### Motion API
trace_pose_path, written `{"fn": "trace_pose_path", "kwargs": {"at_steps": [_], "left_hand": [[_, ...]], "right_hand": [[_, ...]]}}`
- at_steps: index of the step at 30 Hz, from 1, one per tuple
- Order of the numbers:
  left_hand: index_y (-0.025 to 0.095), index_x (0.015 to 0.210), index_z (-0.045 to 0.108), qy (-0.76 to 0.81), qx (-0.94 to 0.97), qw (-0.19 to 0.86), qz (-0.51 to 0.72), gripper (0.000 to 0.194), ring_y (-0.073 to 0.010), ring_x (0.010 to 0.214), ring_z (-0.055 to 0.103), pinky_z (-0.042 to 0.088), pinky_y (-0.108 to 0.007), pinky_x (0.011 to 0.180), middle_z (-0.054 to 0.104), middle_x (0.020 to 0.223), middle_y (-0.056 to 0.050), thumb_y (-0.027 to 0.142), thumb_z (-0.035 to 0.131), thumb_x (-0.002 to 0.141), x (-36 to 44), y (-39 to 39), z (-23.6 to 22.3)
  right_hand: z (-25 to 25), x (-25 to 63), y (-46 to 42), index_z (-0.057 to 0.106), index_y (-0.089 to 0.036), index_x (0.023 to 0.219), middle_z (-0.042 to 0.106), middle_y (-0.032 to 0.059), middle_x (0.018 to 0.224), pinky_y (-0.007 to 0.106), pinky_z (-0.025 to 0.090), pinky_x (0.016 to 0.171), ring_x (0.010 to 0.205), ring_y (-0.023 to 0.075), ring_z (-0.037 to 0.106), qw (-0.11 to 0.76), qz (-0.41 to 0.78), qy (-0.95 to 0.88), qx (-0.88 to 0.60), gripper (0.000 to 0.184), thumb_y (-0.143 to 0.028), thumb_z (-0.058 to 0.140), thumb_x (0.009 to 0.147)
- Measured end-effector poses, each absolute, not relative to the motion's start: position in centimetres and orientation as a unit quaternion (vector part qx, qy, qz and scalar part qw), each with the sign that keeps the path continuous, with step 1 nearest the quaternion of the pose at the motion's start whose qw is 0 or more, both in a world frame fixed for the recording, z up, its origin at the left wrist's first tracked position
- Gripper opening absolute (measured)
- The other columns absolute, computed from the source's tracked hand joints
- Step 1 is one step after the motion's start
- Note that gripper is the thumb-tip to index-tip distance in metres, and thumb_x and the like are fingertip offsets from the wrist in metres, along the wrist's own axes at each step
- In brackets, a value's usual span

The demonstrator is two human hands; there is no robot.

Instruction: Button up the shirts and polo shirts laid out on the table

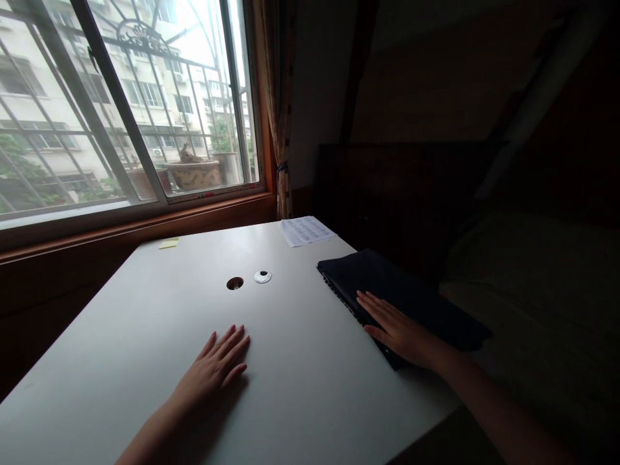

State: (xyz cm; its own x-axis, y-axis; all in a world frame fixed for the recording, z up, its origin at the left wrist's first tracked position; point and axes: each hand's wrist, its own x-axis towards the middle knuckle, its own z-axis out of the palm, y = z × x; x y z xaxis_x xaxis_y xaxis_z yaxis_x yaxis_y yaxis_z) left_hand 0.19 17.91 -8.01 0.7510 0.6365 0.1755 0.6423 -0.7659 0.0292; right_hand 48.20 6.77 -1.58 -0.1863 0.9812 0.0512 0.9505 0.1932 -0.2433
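Observation:
My left hand (216, 361) lies flat on the white table (121, 336), its fingers stretched out and holding nothing. My right hand (394, 329) rests on a dark, flat folder-like item (378, 274) at the table's right edge. The fingers of that hand are extended over its near left part, with the thumb at its left border. A row of small dark loops or teeth runs along that border; what they are I cannot make out. The item's far right corner reaches past the tabletop.
A round cable hole (235, 283) and its white cover (262, 276) are mid-table. Printed papers (307, 231) lie at the far right corner, yellow sticky notes (168, 243) at the far left. Behind stand a barred window (159, 97) and a curtain (281, 116). The right side is dark.

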Motion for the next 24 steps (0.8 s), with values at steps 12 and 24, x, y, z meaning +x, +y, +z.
{"fn": "trace_pose_path", "kwargs": {"at_steps": [12, 24], "left_hand": [[0.036, 0.156, 0.015, -0.313, -0.945, 0.026, -0.090, 0.060, -0.0264, 0.147, 0.032, 0.026, -0.051, 0.121, 0.027, 0.160, 0.000, 0.051, 0.037, 0.103, -0.4, 18.4, -8.6], [0.035, 0.157, 0.016, -0.308, -0.946, 0.017, -0.103, 0.062, -0.0262, 0.148, 0.030, 0.023, -0.051, 0.122, 0.026, 0.161, -0.001, 0.051, 0.040, 0.102, -0.4, 18.1, -8.5]], "right_hand": [[-6.3, 65.1, 5.6, 0.037, -0.019, 0.152, 0.027, 0.0080, 0.162, 0.049, 0.023, 0.123, 0.151, 0.0279, 0.016, 0.125, -0.001, -0.650, -0.749, 0.072, -0.061, 0.026, 0.094], [-0.6, 57.2, 16.3, 0.035, -0.021, 0.153, 0.023, 0.0045, 0.164, 0.048, 0.020, 0.123, 0.152, 0.0278, 0.015, 0.105, -0.002, -0.706, -0.701, 0.070, -0.061, 0.029, 0.096]]}}
